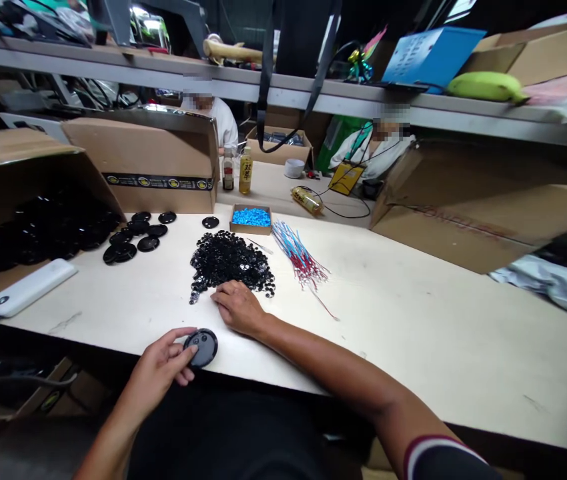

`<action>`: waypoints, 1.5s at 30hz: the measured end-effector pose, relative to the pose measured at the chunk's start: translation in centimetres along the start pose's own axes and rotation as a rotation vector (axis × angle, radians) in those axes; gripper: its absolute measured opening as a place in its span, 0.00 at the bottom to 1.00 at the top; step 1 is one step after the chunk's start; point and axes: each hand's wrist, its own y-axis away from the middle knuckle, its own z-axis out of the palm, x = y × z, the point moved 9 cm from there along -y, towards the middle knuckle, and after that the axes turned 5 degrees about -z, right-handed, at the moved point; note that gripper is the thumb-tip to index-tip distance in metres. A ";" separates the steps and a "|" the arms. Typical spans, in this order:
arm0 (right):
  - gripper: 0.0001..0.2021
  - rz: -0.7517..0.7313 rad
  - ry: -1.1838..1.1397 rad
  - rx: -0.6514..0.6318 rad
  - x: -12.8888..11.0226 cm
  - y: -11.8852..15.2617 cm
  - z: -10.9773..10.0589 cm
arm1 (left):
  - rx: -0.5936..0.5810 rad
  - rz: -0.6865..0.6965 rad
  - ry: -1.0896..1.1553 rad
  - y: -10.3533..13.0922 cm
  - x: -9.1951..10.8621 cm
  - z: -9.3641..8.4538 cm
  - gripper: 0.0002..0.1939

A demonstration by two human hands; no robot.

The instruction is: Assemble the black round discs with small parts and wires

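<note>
Seeing a black-rimmed disc [207,351], grey face up, two dark spots near its 12 o'clock. Small black parts [231,260] heaped loosely, disc's 1 o'clock.

A: What does the pale table [428,320] carry near its far edge?
B: There is a small box [250,229] of blue pieces [251,217], and more to the left, loose black discs [148,244].
A: And in the middle?
B: A heap of small black parts [228,259]; on its right, a bundle of wires [297,253].
A: The left end?
B: An open carton [21,143], with a white device [33,287] beside it.
</note>
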 end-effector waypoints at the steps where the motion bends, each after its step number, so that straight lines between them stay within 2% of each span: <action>1: 0.12 -0.014 -0.007 0.009 0.0 0.8 -0.4 | -0.004 0.012 -0.007 -0.5 0.3 0.3 0.38; 7: 0.12 -0.026 -0.002 0.053 0.1 6.6 -2.5 | -0.053 0.077 -0.072 -2.9 1.0 2.1 0.35; 10: 0.12 0.003 0.015 0.062 1.0 8.2 -2.7 | -0.045 0.089 -0.100 -4.0 1.2 2.4 0.35; 12: 0.12 0.017 0.023 0.061 1.9 8.1 -2.6 | -0.040 0.103 -0.116 -4.7 1.6 2.6 0.36; 16: 0.12 0.022 0.028 0.049 3.4 6.2 -2.3 | -0.027 0.142 -0.177 -5.7 2.6 3.2 0.37; 20: 0.13 0.041 0.018 0.049 3.6 5.2 -2.7 | 0.030 0.185 -0.289 -6.0 3.2 3.2 0.36; 22: 0.14 0.109 0.028 0.071 3.8 5.9 -3.7 | 0.056 0.183 -0.392 -6.0 3.1 3.0 0.35; 24: 0.16 0.251 0.068 0.119 5.0 7.9 -5.5 | 0.086 0.184 -0.516 -6.0 3.0 2.7 0.33; 29: 0.20 0.749 0.233 0.222 10.4 17.3 -11.4 | 0.084 0.202 -0.708 -5.7 4.0 3.0 0.32; 31: 0.16 0.896 0.268 0.190 11.8 20.6 -12.5 | 0.050 0.182 -0.753 -5.6 4.3 3.5 0.34; 33: 0.10 0.967 0.271 0.132 12.0 22.6 -12.6 | 0.017 0.169 -0.783 -5.6 4.6 4.1 0.36; 36: 0.09 0.986 0.237 0.063 10.6 23.4 -12.2 | -0.017 0.181 -0.788 -5.5 5.0 4.7 0.38; 40: 0.09 1.010 0.200 0.026 9.4 22.9 -12.4 | -0.044 0.189 -0.751 -5.2 5.1 4.6 0.38; 45: 0.16 1.070 0.233 -0.010 11.4 21.5 -13.2 | -0.032 0.211 -0.756 -4.8 5.5 3.6 0.38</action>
